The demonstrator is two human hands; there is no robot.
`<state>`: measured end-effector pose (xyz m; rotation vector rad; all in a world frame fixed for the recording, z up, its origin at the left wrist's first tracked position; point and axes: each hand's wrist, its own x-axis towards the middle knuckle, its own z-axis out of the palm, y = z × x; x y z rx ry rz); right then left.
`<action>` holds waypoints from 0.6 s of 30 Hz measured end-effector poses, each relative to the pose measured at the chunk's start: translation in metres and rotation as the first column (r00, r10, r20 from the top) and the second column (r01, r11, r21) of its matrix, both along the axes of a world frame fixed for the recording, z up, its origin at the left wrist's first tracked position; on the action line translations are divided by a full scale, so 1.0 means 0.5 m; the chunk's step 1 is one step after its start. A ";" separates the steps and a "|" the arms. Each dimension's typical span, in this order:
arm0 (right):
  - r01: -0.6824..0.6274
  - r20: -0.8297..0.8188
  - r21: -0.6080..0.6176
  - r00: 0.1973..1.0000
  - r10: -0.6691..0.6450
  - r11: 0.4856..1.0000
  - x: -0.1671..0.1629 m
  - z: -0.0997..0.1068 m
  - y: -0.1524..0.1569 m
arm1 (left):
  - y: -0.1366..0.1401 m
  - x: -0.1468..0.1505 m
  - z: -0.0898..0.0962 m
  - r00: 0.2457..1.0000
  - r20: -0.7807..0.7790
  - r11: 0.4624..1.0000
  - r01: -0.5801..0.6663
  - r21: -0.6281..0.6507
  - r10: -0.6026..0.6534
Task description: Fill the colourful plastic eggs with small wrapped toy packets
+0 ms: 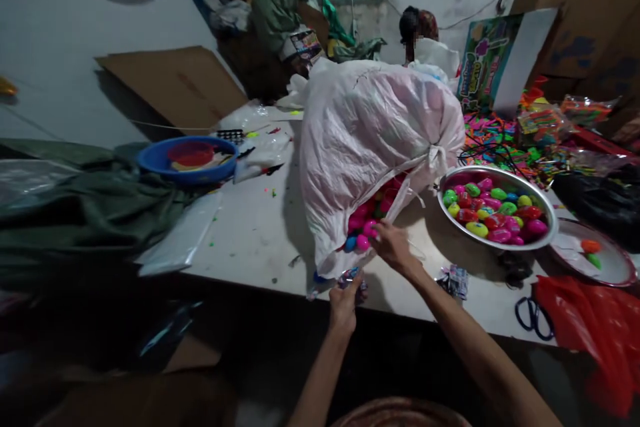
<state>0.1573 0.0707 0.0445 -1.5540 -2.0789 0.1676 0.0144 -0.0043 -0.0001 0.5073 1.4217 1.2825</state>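
A big white woven sack (345, 127) lies tilted on the table, its opening toward me. Pink, blue and red plastic eggs (362, 242) show in the mouth of the sack. My right hand (395, 247) is at that opening, its fingers closed on a pink plastic egg (370, 228). Below the opening, at the table's front edge, my left hand (343, 307) grips a shiny printed packet (353, 278); the fingers partly hide it. More such packets (454, 280) lie on the table right of my right forearm.
A metal basin (500, 245) of coloured eggs stands to the right, beside a plate (617, 273). Scissors (534, 317) and a red plastic bag (585, 313) lie near the front edge. On the left is a blue basin (185, 173). Another person (420, 30) is behind the sack.
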 end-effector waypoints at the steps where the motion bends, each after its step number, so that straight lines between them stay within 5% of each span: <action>1: -0.029 0.093 -0.043 0.995 0.033 0.999 -0.047 -0.008 0.011 | 0.001 -0.007 0.002 0.999 -0.026 1.000 -0.022 0.020 0.023; 4: -0.061 0.198 -0.090 0.977 0.078 0.994 -0.116 -0.035 0.029 | 0.004 -0.031 0.011 0.999 -0.012 0.998 -0.035 0.056 0.036; 9: -0.040 0.207 -0.090 0.977 0.058 0.995 -0.097 -0.054 0.022 | 0.002 -0.067 0.019 1.000 0.030 0.998 -0.004 0.055 0.002; 11: -0.004 0.088 -0.110 0.996 0.013 0.994 -0.077 -0.041 0.012 | 0.000 -0.075 0.016 1.000 0.001 0.998 0.008 0.055 -0.009; 13: -0.012 -0.238 -0.224 0.970 -0.043 0.975 -0.056 -0.022 -0.008 | 0.000 -0.075 0.011 0.999 -0.045 0.998 0.032 0.053 -0.030; 16: -0.332 -0.770 -0.420 0.623 -0.138 0.844 -0.024 -0.006 -0.057 | 0.001 -0.057 0.006 0.988 -0.129 0.994 0.093 0.055 -0.085; 18: -0.533 -0.891 -0.420 0.394 -0.224 0.735 -0.005 -0.009 -0.092 | 0.001 -0.036 0.006 0.973 -0.172 0.983 0.169 0.068 -0.156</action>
